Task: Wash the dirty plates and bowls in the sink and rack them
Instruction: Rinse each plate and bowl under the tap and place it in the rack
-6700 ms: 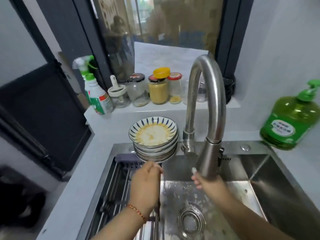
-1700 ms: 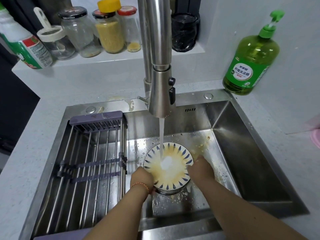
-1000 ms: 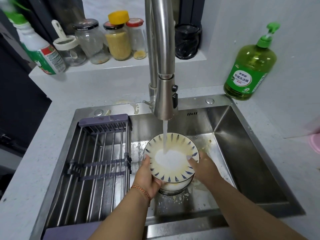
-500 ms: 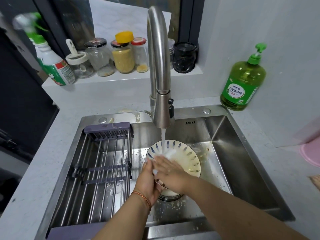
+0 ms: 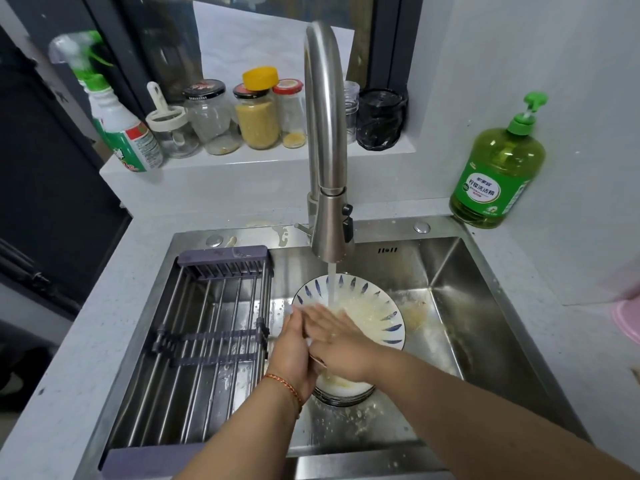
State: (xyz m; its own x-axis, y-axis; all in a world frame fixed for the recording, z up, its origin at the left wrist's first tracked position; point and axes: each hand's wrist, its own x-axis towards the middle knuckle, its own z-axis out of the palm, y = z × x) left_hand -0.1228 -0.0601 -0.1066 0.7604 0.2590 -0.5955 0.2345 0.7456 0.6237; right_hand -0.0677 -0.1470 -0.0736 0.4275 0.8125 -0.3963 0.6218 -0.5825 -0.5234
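Your right hand has come off the rim and now lies flat, fingers straight, rubbing the inside of the top bowl under the running water, while your left hand grips the near-left edge and tilts it up from the stack of dishes over the drain, so the washing of the first piece has only begun. The rack at the left of the sink holds no dish yet. It seems yellow bits still lie on the sink floor, and the soap bottle stands untouched well to your right.
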